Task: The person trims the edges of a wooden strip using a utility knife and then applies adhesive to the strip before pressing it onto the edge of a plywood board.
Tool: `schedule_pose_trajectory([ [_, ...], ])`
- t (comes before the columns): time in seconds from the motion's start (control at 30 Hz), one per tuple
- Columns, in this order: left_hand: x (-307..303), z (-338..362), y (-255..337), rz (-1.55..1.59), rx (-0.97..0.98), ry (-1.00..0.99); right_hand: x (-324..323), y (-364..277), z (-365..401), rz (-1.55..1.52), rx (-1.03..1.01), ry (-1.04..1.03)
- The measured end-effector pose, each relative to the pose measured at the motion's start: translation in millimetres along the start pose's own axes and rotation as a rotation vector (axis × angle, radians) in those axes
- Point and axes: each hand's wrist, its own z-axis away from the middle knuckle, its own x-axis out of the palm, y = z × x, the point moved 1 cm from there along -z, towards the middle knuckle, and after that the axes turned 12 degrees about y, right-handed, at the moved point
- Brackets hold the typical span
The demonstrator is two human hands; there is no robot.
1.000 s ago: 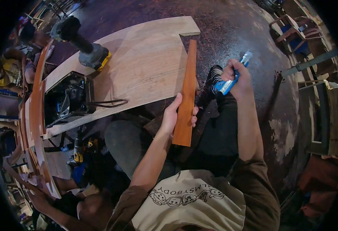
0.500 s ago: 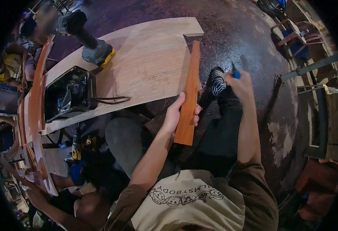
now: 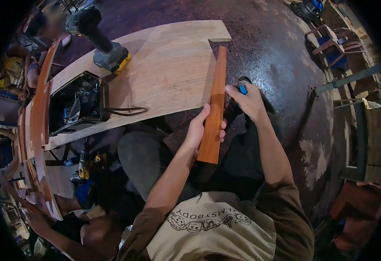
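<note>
My left hand (image 3: 195,130) grips a long, tapered reddish-brown wood strip (image 3: 215,104), thumb on its near face and fingertips showing at its right edge. The strip's narrow end points away from me, beside the right edge of a pale plywood board (image 3: 164,74). Close to the strip's right edge, my right hand (image 3: 252,103) is closed around a small blue-handled tool (image 3: 242,89). Most of that tool is hidden in the fist. The thumb side of this hand faces the strip.
On the board, a cordless drill (image 3: 109,57) stands upright behind a black open box (image 3: 105,95) with a strap. Another yellow-and-black drill (image 3: 84,167) is lower left. A person (image 3: 99,235) sits at my left, near long wood strips (image 3: 39,113). A wooden chair frame (image 3: 329,43) lies far right.
My right hand has come left and slightly nearer to me with the blue-handled tool, from over my foot to beside the strip. My left hand and the strip have hardly moved.
</note>
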Motion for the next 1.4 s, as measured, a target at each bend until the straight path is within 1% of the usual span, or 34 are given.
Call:
schedule_pose_trajectory([
  [0.03,0.5,0.5,0.1,0.007,-0.001,0.003,1.5,-1.4,-0.5,0.054,0.041,-0.027],
  [0.07,0.8,0.7,0.3,0.014,-0.001,0.007,2.6,-4.1,0.0,0.055,0.042,-0.027],
  [0.13,0.8,0.3,-0.3,0.003,0.000,0.021,5.3,-10.2,0.6,0.108,-0.027,-0.130],
  [0.27,-1.4,-1.7,-1.1,0.001,0.004,0.020,2.5,-7.4,-1.7,0.038,-0.025,-0.164],
  [0.33,-2.8,-3.2,-1.9,-0.003,0.000,0.015,-1.1,-10.6,-0.2,-0.016,0.078,-0.129],
  [0.37,-3.1,-3.5,-1.9,-0.003,0.002,0.011,-2.5,-6.3,-2.0,-0.016,0.079,-0.128],
  [0.43,-2.1,-2.1,-0.8,0.012,-0.001,-0.005,-8.4,2.9,-7.7,-0.023,0.127,0.019],
  [0.57,-2.9,-4.6,-1.7,0.006,0.020,-0.035,-17.2,3.1,-5.9,0.092,0.116,0.091],
  [0.63,-2.9,-4.5,-2.1,0.008,0.018,-0.030,-13.2,2.2,1.0,0.028,-0.040,0.040],
  [0.67,-2.9,-4.2,-2.4,0.011,0.016,-0.023,-11.8,5.4,3.1,0.028,-0.039,0.040],
  [0.73,-3.6,-5.1,-2.4,0.002,0.007,-0.018,-8.3,12.1,6.6,-0.141,0.035,-0.053],
  [0.77,-3.6,-5.2,-2.1,-0.005,-0.001,-0.013,-9.7,12.9,7.2,-0.141,0.035,-0.054],
  [0.83,-0.2,-1.3,-0.5,-0.015,0.009,0.013,-11.7,11.7,9.2,-0.260,0.114,-0.151],
  [0.87,1.1,0.2,0.0,-0.025,0.017,0.037,-11.9,8.8,11.0,-0.260,0.114,-0.152],
  [0.93,-0.6,-1.6,-2.1,-0.001,0.013,0.007,-15.1,-2.8,15.0,-0.013,-0.229,-0.075],
  [0.97,-1.0,-2.1,-2.9,0.023,0.009,-0.023,-17.5,-6.6,16.6,-0.012,-0.229,-0.076],
  [1.03,-0.8,-2.2,-3.4,0.021,0.012,-0.023,-21.6,-13.1,20.0,0.271,-0.453,0.009],
  [1.07,-0.8,-2.1,-3.3,0.017,0.013,-0.023,-20.9,-13.8,22.3,0.271,-0.455,0.007],
  [1.13,-1.5,-2.7,-2.4,0.003,0.016,-0.026,-19.7,-16.3,26.5,0.332,-0.552,0.123],
  [1.4,-3.3,-4.1,-2.9,0.008,0.010,-0.053,-18.5,-19.5,33.7,0.459,-0.566,0.062],
])
